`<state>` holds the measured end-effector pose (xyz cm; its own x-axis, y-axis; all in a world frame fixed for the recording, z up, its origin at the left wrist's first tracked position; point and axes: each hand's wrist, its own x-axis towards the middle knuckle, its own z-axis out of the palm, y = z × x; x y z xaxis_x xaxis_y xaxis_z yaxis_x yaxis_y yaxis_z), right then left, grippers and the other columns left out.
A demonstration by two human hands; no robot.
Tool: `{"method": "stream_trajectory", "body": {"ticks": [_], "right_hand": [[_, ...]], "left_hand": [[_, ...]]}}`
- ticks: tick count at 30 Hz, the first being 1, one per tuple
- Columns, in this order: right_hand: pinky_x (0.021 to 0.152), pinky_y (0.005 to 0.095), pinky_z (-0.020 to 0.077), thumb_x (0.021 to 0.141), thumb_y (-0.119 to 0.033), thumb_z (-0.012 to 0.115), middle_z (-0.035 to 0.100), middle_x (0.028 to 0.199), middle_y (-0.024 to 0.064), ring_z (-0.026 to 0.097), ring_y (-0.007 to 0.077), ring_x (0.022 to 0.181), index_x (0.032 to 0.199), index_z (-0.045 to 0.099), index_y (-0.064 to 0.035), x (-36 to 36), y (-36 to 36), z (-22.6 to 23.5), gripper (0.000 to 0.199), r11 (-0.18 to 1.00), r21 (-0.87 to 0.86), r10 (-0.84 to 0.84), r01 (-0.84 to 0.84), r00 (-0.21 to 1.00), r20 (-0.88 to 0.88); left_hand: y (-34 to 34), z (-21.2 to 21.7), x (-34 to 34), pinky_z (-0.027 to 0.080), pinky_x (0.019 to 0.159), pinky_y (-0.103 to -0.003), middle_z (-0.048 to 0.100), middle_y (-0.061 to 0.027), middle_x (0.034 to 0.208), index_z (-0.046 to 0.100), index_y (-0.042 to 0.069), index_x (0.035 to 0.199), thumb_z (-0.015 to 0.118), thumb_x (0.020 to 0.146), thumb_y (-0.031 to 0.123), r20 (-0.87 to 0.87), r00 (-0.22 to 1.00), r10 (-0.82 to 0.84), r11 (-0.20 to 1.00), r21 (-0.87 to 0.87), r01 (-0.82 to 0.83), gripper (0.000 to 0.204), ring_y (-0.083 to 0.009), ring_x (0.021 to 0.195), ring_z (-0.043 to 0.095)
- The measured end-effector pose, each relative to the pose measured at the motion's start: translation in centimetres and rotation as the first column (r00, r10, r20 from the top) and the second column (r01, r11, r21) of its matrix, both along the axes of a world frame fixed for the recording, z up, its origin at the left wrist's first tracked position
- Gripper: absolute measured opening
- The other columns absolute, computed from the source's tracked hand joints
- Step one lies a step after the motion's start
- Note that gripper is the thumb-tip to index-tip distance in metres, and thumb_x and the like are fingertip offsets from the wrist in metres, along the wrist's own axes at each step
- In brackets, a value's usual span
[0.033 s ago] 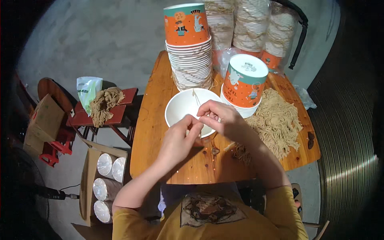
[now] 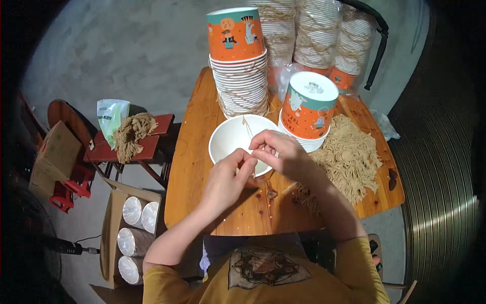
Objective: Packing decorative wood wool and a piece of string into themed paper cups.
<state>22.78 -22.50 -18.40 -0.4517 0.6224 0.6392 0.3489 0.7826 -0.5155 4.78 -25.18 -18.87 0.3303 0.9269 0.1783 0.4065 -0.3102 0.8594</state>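
A white paper bucket (image 2: 223, 139) lies with its open mouth toward me on the wooden table. A thin beige string (image 2: 247, 124) runs from its far rim across the opening to my fingers. Over the near right part of the rim, my left hand (image 2: 230, 175) is closed with thumb and forefinger pinching the string. Close beside it my right hand (image 2: 278, 153) also pinches the string, fingers curled. The fingertips of both hands nearly touch, and the exact grip is partly hidden. Right of the bucket stand upside-down orange and green printed buckets (image 2: 310, 106).
A tall stack of white-rimmed buckets (image 2: 240, 86) stands behind, with bagged stacks (image 2: 316, 35) farther back. Loose beige strings (image 2: 349, 157) lie heaped at the right of the table (image 2: 190, 187). On the left are a red bench (image 2: 162, 124) and a carton (image 2: 109, 238) of wrapped rolls.
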Motion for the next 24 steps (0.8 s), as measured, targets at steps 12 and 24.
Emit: {"method": "stream_trajectory", "body": {"ticks": [12, 24], "right_hand": [[0.068, 0.0354, 0.0462, 0.081, -0.002, 0.059, 0.059, 0.082, 0.0106, 0.056, 0.0278, 0.076, 0.088, 0.055, -0.0017, 0.2, 0.9, -0.7, 0.007, 0.946, 0.194, -0.244, 0.26, 0.964, -0.1], [0.067, 0.0285, 0.0446, 0.087, -0.01, 0.057, 0.058, 0.081, 0.0074, 0.055, 0.0138, 0.073, 0.096, 0.056, -0.001, 0.1, 2.2, -0.9, 0.013, 0.954, -0.264, -0.17, 0.138, 0.98, -0.101]], "left_hand": [[0.2, -0.8, 0.0, 0.039, 0.071, -0.039, 0.056, -0.0098, 0.071, 0.055, 0.004, 0.072, 0.058, 0.077, 0.012, -0.28, 0.959, 0.043, 0.919, 0.387, 0.072, 0.01, -0.0277, 0.07, 0.054], [-0.3, -1.5, -1.3, 0.032, 0.083, -0.036, 0.053, -0.0067, 0.077, 0.051, 0.007, 0.101, 0.061, 0.077, 0.006, -0.238, 0.966, -0.098, 0.866, 0.458, 0.201, 0.026, -0.0229, 0.076, 0.052]]}}
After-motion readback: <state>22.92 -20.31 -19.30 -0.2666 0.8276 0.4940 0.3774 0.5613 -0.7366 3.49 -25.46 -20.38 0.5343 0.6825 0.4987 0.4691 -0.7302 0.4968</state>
